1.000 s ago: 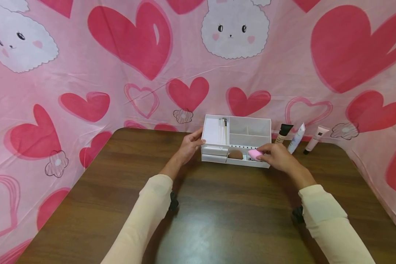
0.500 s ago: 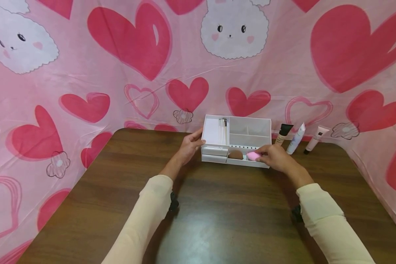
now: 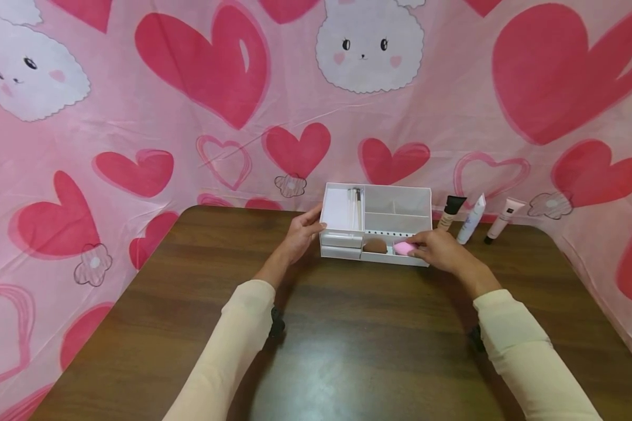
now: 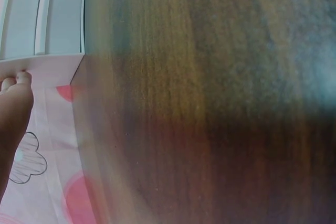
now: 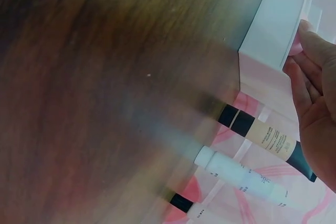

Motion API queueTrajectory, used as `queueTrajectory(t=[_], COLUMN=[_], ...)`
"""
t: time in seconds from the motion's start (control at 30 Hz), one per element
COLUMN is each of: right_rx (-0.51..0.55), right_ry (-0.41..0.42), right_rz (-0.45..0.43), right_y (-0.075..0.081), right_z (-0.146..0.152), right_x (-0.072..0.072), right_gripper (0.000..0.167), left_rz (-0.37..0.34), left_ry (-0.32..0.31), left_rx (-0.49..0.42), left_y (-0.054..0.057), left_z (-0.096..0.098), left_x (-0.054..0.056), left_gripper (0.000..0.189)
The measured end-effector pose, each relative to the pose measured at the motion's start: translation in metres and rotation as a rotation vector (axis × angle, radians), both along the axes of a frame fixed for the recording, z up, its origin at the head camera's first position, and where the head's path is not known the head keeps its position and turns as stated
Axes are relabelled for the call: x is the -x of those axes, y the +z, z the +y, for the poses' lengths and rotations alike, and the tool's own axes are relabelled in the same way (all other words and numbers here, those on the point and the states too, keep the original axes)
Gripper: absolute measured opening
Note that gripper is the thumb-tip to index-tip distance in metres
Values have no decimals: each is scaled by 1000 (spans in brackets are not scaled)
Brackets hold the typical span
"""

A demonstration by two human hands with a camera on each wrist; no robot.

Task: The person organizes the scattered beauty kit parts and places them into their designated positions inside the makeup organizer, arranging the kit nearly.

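A white makeup organizer (image 3: pixel 397 213) stands at the back of the table. My left hand (image 3: pixel 301 235) rests against its left side, thumb at the top edge; in the left wrist view, fingertips (image 4: pixel 23 77) touch the side wall. My right hand (image 3: pixel 442 251) pinches a pink makeup sponge (image 3: pixel 403 248) low in the front right compartment. Seen from the right wrist, the sponge (image 5: pixel 295 46) is mostly hidden by the fingers and box wall. A brown rounded thing (image 3: pixel 375 245) lies in the neighbouring front compartment. Several slim makeup brushes (image 3: pixel 357 209) lie in the upper left section.
Right of the organizer stand a beige tube with black ends (image 3: pixel 450 213), a white tube (image 3: pixel 471 221) and a pink tube (image 3: pixel 504 221). Two small drawers (image 3: pixel 341 245) form the organizer's lower left. A pink heart-print cloth (image 3: pixel 295 88) hangs behind the wooden table (image 3: pixel 316 351).
My right hand has lowered the pink sponge slightly and moved it a little left, into the front right compartment. My left hand keeps its place on the organizer's side.
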State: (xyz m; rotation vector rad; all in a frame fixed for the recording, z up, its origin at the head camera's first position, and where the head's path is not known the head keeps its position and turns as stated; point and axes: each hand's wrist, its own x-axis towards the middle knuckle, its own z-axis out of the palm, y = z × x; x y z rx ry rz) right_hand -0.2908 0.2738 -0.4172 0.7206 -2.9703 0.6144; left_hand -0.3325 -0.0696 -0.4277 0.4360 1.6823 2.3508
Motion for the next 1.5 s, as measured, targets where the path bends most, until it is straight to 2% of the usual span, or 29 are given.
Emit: queueTrajectory(t=[0.77,1.03,1.13,1.27,1.5], right_rx=[6,27,52,107,185], right_ry=[-19,-49,-44,-39,-87], right_rz=[-14,-37,2,107,211], right_y=[0,3,3,2,4], right_z=[-3,-5,-4,0,10], right_x=[-3,-7,-10,-15,-27], right_gripper=[33,36,35,30,29], left_rz=[12,18,20,24,32], left_ry=[2,0,-6,-10,-13], left_rx=[5,12,9,11,32], left_y=[3,2,2,1,2], left_z=[0,0,-1,-2,-2], left_x=[-2,-2,-2,-1,0], left_gripper=[63,64,64,63,63])
